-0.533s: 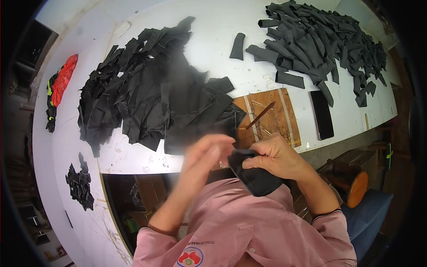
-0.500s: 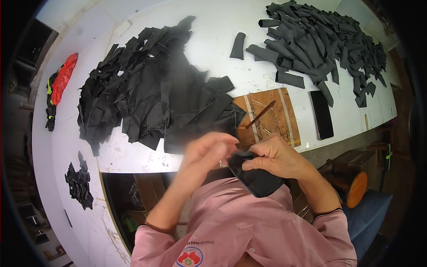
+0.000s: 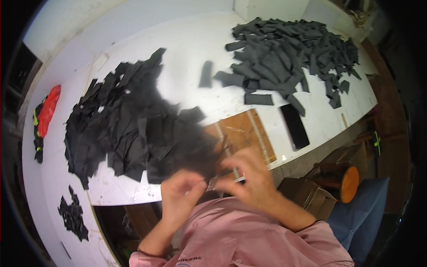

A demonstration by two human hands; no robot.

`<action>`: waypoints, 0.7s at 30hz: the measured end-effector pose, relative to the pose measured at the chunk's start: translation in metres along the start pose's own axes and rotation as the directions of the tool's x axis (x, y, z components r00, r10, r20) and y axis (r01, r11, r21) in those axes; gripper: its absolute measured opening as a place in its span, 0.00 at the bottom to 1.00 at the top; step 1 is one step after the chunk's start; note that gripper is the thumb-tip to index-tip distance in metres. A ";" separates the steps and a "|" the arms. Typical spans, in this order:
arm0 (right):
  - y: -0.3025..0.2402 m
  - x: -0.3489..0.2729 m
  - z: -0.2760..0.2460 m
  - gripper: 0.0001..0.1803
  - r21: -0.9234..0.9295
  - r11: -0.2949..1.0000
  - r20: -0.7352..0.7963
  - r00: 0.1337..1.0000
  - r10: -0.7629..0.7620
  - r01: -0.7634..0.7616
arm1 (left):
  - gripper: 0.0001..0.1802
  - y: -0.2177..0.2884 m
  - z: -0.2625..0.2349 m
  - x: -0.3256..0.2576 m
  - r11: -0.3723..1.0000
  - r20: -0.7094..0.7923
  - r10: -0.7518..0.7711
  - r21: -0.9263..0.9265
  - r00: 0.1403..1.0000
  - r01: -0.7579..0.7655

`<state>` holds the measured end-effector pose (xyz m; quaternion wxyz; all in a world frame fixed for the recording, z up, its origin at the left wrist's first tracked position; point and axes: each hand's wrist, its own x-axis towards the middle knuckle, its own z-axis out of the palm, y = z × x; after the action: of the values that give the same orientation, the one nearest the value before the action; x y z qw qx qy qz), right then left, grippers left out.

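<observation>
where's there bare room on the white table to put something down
Bare white table lies between the black scrap heap and the grey strip pile, around one stray strip. The near edge is crowded: wooden board, dark flat slab.

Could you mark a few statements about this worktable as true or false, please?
1. A heap of black fabric pieces lies on the left part of the white table. True.
2. The dark phone sits on top of the grey strips. False: it lies on bare table beside them.
3. The left hand and right hand are close together at the table's near edge. True.
4. The wooden board is at the far edge. False: it lies at the near edge, by the hands.
</observation>
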<state>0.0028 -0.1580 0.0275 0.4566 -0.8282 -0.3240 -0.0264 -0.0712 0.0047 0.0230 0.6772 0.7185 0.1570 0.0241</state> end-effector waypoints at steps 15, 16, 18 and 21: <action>0.011 -0.006 0.031 0.03 0.546 0.789 0.080 0.955 0.286 -0.282 | 0.07 0.000 0.020 0.006 0.593 0.015 -0.177 -0.796 0.984 0.119; 0.014 -0.006 0.031 0.03 0.544 0.791 0.074 0.955 0.287 -0.280 | 0.08 0.005 0.016 0.006 0.420 0.211 -0.176 -0.867 0.962 0.267; 0.021 -0.008 0.028 0.03 0.777 0.079 0.565 0.747 0.351 -0.625 | 0.10 -0.008 0.012 0.004 0.512 0.244 -0.111 -0.817 0.964 0.265; 0.017 -0.014 0.038 0.05 0.754 -0.081 0.649 0.721 0.244 -0.651 | 0.12 -0.020 0.026 0.004 0.961 -0.282 0.063 -0.242 0.957 -0.135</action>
<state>-0.0081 -0.1424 -0.0116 0.7997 -0.3624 -0.0211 0.4782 -0.0653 -0.0187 0.0003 0.7352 0.6207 0.2073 0.1767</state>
